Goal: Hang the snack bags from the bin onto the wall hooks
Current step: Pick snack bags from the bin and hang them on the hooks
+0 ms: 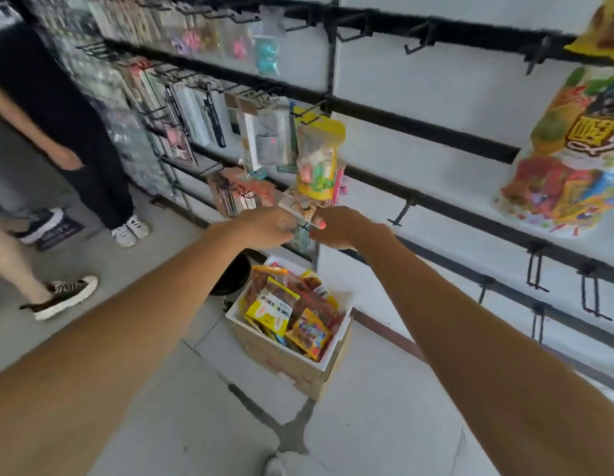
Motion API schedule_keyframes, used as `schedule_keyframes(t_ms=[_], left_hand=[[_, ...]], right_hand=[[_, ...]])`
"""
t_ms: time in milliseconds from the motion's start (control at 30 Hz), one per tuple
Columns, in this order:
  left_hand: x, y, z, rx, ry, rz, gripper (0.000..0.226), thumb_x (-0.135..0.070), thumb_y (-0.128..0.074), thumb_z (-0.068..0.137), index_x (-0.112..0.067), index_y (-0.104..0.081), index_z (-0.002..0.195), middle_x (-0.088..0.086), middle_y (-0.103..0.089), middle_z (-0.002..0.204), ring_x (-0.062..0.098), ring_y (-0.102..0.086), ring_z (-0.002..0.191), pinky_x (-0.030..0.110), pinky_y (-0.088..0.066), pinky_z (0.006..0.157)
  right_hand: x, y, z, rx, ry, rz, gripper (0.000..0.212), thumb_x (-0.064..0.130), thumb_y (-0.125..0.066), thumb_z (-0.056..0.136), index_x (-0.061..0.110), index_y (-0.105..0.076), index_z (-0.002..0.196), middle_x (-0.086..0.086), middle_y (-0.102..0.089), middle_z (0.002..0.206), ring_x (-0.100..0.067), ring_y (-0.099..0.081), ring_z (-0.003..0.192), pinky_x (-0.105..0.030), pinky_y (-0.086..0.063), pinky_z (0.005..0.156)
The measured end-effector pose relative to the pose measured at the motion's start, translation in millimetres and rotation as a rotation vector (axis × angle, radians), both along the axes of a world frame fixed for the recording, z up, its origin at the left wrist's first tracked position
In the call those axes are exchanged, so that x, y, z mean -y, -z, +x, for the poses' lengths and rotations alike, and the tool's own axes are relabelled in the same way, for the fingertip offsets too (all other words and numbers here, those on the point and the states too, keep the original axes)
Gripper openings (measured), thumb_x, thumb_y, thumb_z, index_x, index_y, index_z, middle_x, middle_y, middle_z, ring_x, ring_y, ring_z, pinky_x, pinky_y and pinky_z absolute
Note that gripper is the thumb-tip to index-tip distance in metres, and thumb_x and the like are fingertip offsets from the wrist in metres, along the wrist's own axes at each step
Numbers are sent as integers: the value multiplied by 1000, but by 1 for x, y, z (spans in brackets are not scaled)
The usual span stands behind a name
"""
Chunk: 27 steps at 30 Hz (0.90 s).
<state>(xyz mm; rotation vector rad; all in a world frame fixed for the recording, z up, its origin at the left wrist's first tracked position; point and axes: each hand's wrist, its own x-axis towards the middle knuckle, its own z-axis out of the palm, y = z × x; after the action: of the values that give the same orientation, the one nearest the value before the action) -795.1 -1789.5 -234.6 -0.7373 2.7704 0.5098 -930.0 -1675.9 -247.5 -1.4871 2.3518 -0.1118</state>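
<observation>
Both my arms reach forward to the wall rack. My left hand (266, 226) and my right hand (336, 226) meet at a small snack bag (298, 205) and both pinch it, right at a black wall hook (302, 230) on a low rail. A yellow snack bag (317, 159) hangs from a hook (310, 113) just above my hands. Below them on the floor stands the white bin (343, 304), holding several snack bags (288, 310) in yellow, red and orange.
The bin rests on a cardboard box (312, 376). Bare black hooks (535, 273) line the rails to the right. Large colourful bags (570, 156) hang at far right. Packaged goods (195, 111) fill the rack at left. Two people (68, 132) stand at left.
</observation>
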Motion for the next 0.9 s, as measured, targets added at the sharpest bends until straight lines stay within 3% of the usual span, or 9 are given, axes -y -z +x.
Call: schedule_keyframes(t_ms=[133,300,433,567,667,800,900], left_hand=[[38,48,12,45,-51,87,26,-25,-48,99,-13,-59,120,5,-57,128,22,-53,118,33,-41,97],[69,106,23,74,-128,186,39,-31,-51,97,-20,-55,134,4,-57,137,22,-54,124,40,-44,104],[83,161,30,111,-197,267,38,-28,-52,98,-17,-56,134,5,-61,130,22,-58,118,43,-47,101],[93,220,38,129,-287,319,32,-24,-51,97,-10,-63,123,10,-66,121,28,-61,111,43,-49,93],[101,261,50,150,-388,334,34,-22,-54,95,-13,-61,127,7,-64,127,25,-60,114,38,-48,95],[109,311,64,130,-514,337,34,-24,-58,93,-16,-61,127,6,-64,126,24,-62,109,38,-50,93],[112,341,74,72,-577,372,32,-25,-58,93,-19,-62,125,3,-66,123,20,-65,100,36,-52,86]], right_hand=[[32,43,7,74,-9,70,44,40,-51,96,18,-50,134,-8,-53,136,-29,-51,123,-38,-44,98],[62,101,12,131,-48,166,43,40,-50,96,20,-50,134,-6,-55,135,-28,-54,120,-41,-46,99],[81,152,5,167,-95,230,38,38,-49,98,16,-54,128,-8,-61,125,-28,-58,112,-36,-47,89],[107,221,-7,206,-158,301,46,43,-46,98,16,-49,135,-7,-55,134,-28,-54,119,-37,-45,93],[127,268,-11,198,-224,352,50,39,-51,96,17,-43,141,-10,-45,145,-28,-47,127,-37,-43,98],[153,321,-3,208,-325,316,52,34,-56,94,22,-41,142,-6,-58,131,-30,-53,121,-38,-43,97],[171,349,10,197,-375,203,48,28,-62,89,20,-49,134,-5,-57,128,-28,-52,120,-38,-44,92]])
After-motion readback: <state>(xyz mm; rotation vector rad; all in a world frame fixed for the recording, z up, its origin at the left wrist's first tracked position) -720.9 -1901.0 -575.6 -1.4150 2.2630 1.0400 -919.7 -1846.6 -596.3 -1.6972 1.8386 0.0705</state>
